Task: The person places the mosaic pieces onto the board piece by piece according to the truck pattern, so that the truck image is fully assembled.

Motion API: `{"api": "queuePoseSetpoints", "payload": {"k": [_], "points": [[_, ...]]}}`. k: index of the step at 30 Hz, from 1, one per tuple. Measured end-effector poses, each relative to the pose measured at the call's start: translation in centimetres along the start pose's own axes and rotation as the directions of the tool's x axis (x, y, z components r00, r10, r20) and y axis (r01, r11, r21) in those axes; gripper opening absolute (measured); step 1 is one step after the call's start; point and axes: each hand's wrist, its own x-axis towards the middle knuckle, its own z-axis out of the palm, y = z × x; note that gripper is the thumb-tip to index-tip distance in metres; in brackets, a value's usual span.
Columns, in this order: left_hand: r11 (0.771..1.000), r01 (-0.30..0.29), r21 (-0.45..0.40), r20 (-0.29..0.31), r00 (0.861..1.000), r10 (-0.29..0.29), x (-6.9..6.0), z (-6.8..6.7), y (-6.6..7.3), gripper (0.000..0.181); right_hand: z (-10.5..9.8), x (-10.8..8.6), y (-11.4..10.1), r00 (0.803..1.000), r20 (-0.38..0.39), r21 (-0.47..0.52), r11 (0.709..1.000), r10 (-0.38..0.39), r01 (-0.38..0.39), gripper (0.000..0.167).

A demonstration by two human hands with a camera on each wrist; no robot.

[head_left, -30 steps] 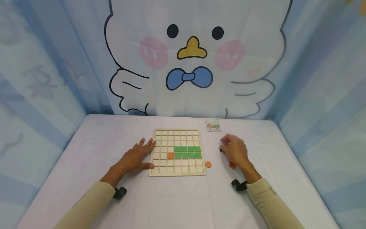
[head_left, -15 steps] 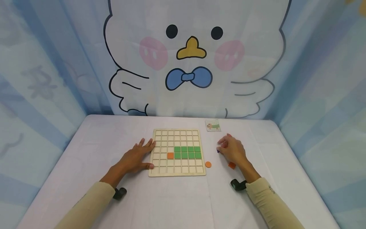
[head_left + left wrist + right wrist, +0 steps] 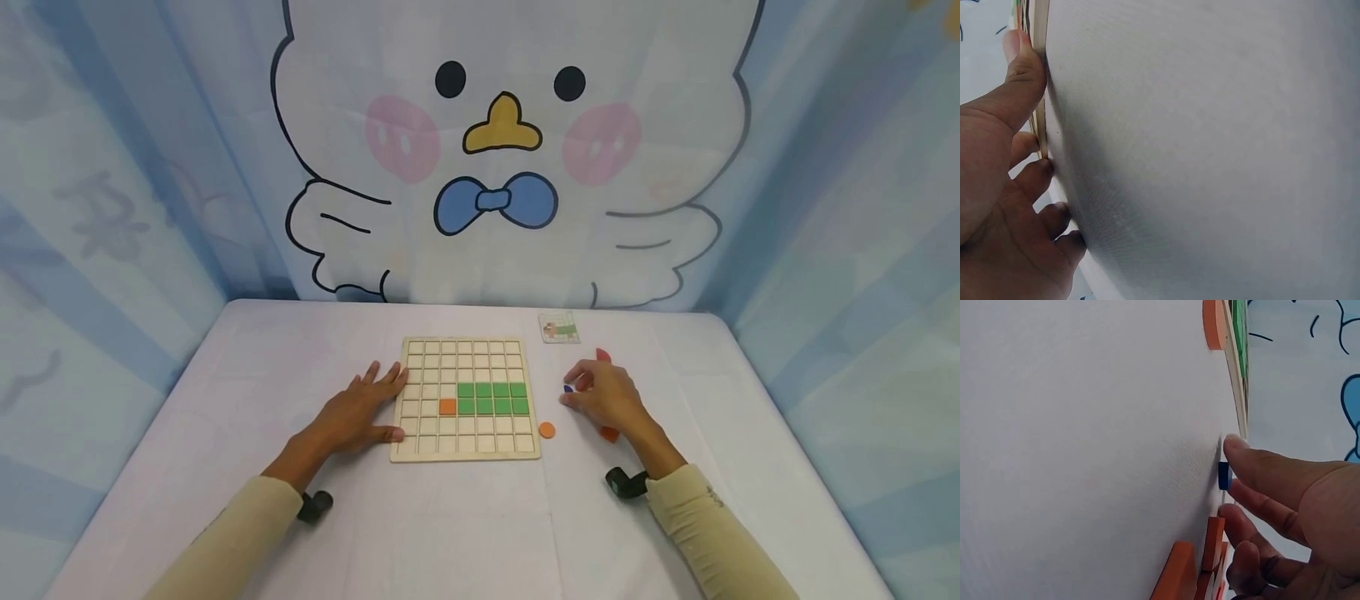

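A wooden grid board [image 3: 430, 446] lies on the table, with two rows of green squares [image 3: 492, 399] and one orange square [image 3: 447, 407] in it. My left hand [image 3: 348, 414] rests at the board's left edge, fingers spread, thumb [image 3: 1022, 69] against the side. Right of the board, my right hand [image 3: 609, 396] has thumb and fingertips around a small blue piece [image 3: 567, 389], which shows between them in the right wrist view [image 3: 1224, 475]. Orange pieces [image 3: 609, 434] and a red piece [image 3: 603, 355] lie partly hidden by this hand.
An orange round piece [image 3: 547, 430] lies just off the board's lower right edge. A small picture card [image 3: 558, 327] is near the back of the table, to the right of the board. Behind the table hangs a printed curtain [image 3: 495, 267].
My right hand has moved slightly left with the blue piece, uncovering the red piece behind it. The left hand and the board have stayed put.
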Motion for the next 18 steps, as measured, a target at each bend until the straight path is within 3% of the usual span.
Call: {"api": "queuePoseSetpoints", "payload": {"k": [18], "points": [[1.0,0.018,-0.002,0.016,1.0,-0.018,0.14,0.04,-0.03,0.104,-0.01,0.22,0.58,1.0,-0.006,0.03,0.999,-0.03,0.03,0.013]]}}
